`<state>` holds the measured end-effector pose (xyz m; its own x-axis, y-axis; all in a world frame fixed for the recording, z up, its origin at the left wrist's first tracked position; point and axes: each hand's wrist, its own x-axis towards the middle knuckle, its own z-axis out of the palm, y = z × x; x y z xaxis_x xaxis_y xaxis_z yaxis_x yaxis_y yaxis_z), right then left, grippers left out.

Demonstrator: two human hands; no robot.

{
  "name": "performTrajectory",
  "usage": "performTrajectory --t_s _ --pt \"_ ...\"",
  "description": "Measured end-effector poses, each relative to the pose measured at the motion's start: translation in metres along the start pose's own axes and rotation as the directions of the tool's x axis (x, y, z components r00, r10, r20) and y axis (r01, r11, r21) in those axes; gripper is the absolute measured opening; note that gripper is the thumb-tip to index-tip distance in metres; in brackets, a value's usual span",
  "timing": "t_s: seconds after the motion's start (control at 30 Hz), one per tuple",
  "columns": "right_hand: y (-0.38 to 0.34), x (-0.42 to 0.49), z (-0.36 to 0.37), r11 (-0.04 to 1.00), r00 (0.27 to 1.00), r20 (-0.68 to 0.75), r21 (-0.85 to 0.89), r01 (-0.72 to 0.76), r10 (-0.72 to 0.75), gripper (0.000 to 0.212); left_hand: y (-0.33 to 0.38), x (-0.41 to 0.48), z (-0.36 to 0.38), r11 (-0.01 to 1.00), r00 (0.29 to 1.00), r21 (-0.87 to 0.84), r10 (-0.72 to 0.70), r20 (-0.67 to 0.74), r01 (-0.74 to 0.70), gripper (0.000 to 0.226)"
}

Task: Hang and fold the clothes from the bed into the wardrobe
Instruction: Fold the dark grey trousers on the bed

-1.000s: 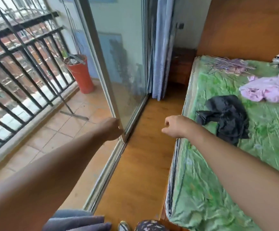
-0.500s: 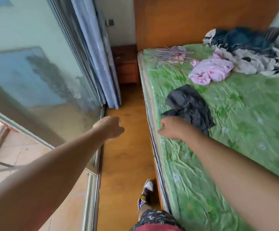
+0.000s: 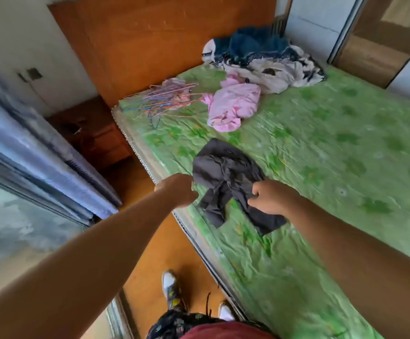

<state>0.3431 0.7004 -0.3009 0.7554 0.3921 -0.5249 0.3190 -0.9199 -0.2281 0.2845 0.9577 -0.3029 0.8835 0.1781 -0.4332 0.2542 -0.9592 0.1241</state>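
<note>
A crumpled dark grey garment [image 3: 223, 174] lies near the left edge of the bed with the green sheet [image 3: 333, 148]. My left hand [image 3: 178, 189] is curled right beside the garment's left edge, and I see nothing in it. My right hand [image 3: 270, 198] is on the garment's right part, with fingers and thumb curled into the cloth. Farther up the bed lie a pink garment [image 3: 233, 106], a tangle of thin coloured hangers [image 3: 167, 101] and a pile of dark blue and cream clothes [image 3: 260, 57]. The wardrobe [image 3: 380, 40] with its sliding door is at the top right.
An orange wooden headboard [image 3: 162, 33] stands behind the bed. A dark wooden nightstand [image 3: 94, 138] fills the corner to the left. A blue-grey curtain [image 3: 40, 162] and glass door run along the left. I stand on a narrow strip of wooden floor [image 3: 165, 253] beside the bed.
My view has swung right from the balcony door to the bed. Both hands have moved onto the dark grey garment, the right one now curled into its cloth.
</note>
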Motion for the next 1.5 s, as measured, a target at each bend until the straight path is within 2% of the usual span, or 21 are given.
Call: performTrajectory --t_s 0.03,0.13,0.23,0.33,0.43,0.6,0.73,0.83,0.9,0.97,1.0,1.07,1.13,1.2,1.27,1.4,1.43,1.5 --pt "0.006 0.008 -0.001 0.999 0.999 -0.005 0.023 -0.042 0.042 0.022 0.004 0.022 -0.003 0.999 0.999 0.02 0.05 0.018 -0.051 0.046" --pt "0.023 0.033 0.004 0.976 0.98 -0.019 0.093 -0.197 0.2 0.037 0.017 0.088 -0.008 0.975 0.975 0.076 0.2 0.097 -0.208 0.05" --pt "0.037 0.059 0.012 0.929 0.938 -0.019 0.151 -0.339 0.345 0.043 0.032 0.144 -0.003 0.921 0.923 0.125 0.348 0.168 -0.37 0.048" --pt "0.048 0.084 0.022 0.862 0.886 0.018 0.223 -0.455 0.463 0.047 0.042 0.191 0.016 0.878 0.881 0.157 0.41 0.238 -0.451 0.036" --pt "0.067 0.112 0.043 0.809 0.845 0.059 0.261 -0.527 0.531 0.048 0.05 0.238 0.046 0.818 0.82 0.184 0.473 0.323 -0.545 0.04" --pt "0.106 0.178 0.109 0.739 0.795 0.148 0.299 -0.604 0.589 0.05 0.064 0.32 0.116 0.773 0.784 0.24 0.47 0.405 -0.588 0.043" --pt "0.133 0.248 0.171 0.7 0.797 0.147 0.402 -0.59 0.586 0.05 0.082 0.377 0.186 0.746 0.77 0.267 0.481 0.418 -0.611 0.044" --pt "0.148 0.3 0.217 0.626 0.793 0.195 0.518 -0.583 0.577 0.062 0.096 0.418 0.227 0.678 0.798 0.423 0.481 0.364 -0.601 0.059" --pt "0.156 0.327 0.24 0.482 0.754 0.241 0.642 -0.596 0.611 0.078 0.098 0.447 0.247 0.653 0.838 0.525 0.417 0.354 -0.546 0.084" --pt "0.159 0.349 0.253 0.25 0.662 0.256 0.783 -0.569 0.704 0.087 0.095 0.47 0.26 0.669 0.86 0.543 0.36 0.361 -0.508 0.098" --pt "0.159 0.357 0.256 0.12 0.603 0.271 0.841 -0.527 0.75 0.086 0.093 0.477 0.265 0.662 0.86 0.55 0.365 0.356 -0.509 0.096" --pt "0.158 0.37 0.258 -0.091 0.532 0.321 0.906 -0.413 0.784 0.077 0.091 0.484 0.271 0.608 0.828 0.567 0.467 0.311 -0.556 0.07" --pt "0.153 0.373 0.255 -0.195 0.53 0.363 0.917 -0.347 0.766 0.06 0.091 0.485 0.269 0.592 0.792 0.539 0.535 0.292 -0.599 0.041" --pt "0.147 0.369 0.244 -0.194 0.562 0.333 0.936 -0.294 0.757 0.039 0.092 0.479 0.26 0.628 0.788 0.481 0.536 0.302 -0.612 0.026" --pt "0.142 0.357 0.224 -0.163 0.583 0.281 0.955 -0.247 0.762 0.023 0.093 0.469 0.245 0.693 0.794 0.388 0.529 0.299 -0.608 0.022" --pt "0.14 0.32 0.172 -0.108 0.574 0.213 0.971 -0.211 0.791 0.019 0.1 0.449 0.199 0.772 0.772 0.139 0.569 0.284 -0.62 0.012" --pt "0.143 0.309 0.162 -0.079 0.56 0.188 0.974 -0.213 0.807 0.02 0.101 0.444 0.187 0.775 0.76 0.075 0.588 0.279 -0.627 0.01" --pt "0.157 0.288 0.152 0.024 0.519 0.12 0.965 -0.262 0.847 0.021 0.098 0.438 0.167 0.771 0.734 -0.01 0.61 0.299 -0.637 0.02"
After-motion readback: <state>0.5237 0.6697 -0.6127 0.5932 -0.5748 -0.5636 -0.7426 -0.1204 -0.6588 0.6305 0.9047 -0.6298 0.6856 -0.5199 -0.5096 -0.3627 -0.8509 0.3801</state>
